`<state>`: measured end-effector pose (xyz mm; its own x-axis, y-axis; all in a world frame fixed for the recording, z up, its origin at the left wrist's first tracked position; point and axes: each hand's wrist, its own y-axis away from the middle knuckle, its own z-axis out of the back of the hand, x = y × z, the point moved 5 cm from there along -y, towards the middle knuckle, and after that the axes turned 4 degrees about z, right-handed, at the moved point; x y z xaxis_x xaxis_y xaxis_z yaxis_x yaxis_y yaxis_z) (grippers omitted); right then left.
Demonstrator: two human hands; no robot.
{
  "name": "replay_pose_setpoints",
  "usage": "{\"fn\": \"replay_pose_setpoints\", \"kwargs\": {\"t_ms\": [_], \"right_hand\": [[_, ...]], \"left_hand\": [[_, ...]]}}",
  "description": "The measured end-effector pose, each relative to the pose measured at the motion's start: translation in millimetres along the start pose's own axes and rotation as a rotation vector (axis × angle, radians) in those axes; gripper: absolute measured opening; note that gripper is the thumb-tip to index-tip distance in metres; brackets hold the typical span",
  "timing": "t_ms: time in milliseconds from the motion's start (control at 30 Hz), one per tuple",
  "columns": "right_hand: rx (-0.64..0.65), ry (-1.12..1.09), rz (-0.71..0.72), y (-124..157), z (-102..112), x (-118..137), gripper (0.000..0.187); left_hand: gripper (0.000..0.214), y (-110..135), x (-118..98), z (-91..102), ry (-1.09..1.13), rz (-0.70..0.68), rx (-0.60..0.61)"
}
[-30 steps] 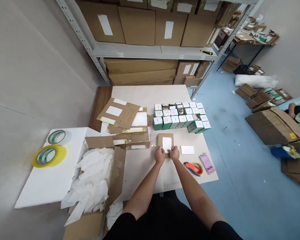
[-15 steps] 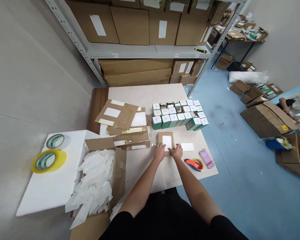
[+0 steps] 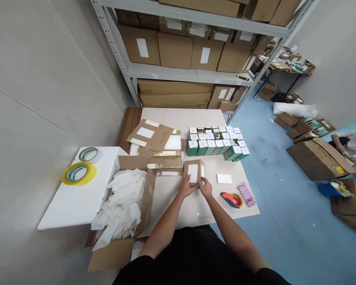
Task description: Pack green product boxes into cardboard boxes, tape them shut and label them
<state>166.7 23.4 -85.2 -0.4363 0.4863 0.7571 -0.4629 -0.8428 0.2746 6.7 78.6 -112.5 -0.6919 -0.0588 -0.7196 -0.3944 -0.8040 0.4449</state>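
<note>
A small cardboard box (image 3: 186,168) with a white label (image 3: 192,173) on its upper face is held at the near side of the table. It looks tilted, and its right side shows a pale strip. My left hand (image 3: 186,187) grips its near left edge, the fingers partly over the label's lower end. At the near right corner, my right hand (image 3: 206,187) has its fingers closed on the box; the fingertips are too small to make out fully. To the right lies a stack of white labels (image 3: 224,179), apart from both hands.
Several green-and-white boxes (image 3: 211,147) stand in rows behind. Flattened cardboard (image 3: 151,134) is piled to the left. A carton (image 3: 150,194) holds white paper scraps. Tape rolls (image 3: 78,173) lie on a white surface. An orange tool (image 3: 231,199) rests near the right edge. A co-worker (image 3: 348,142) is far right.
The box has gone from lying flat to tilted, with its right side now showing. Both hands have shifted to its near edge and corner. The whole view has also shifted.
</note>
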Motion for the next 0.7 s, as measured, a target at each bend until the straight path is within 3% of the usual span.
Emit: {"fn": "replay_pose_setpoints", "kwargs": {"t_ms": [100,167,267,433,567,700], "right_hand": [[0.060,-0.022,0.176,12,-8,14,0.049],[0.014,0.010,0.210,15,-7,13,0.053],[0.002,0.034,0.107,12,-9,-1,0.058],[0.170,-0.137,-0.020,11,-26,-26,0.061],[0.165,-0.328,-0.039,8,-24,-34,0.062],[0.175,-0.464,-0.045,5,-7,-38,0.066]], "left_hand": [[0.118,7,17,13.3,0.138,0.133,0.002],[0.116,13,27,16.1,0.255,0.155,0.013],[0.108,23,40,9.8,0.462,0.157,0.042],[0.100,36,47,-13.7,0.766,0.101,0.039],[0.103,36,44,-26.7,0.897,0.099,0.002],[0.106,38,28,-29.1,0.968,0.070,0.007]]}}
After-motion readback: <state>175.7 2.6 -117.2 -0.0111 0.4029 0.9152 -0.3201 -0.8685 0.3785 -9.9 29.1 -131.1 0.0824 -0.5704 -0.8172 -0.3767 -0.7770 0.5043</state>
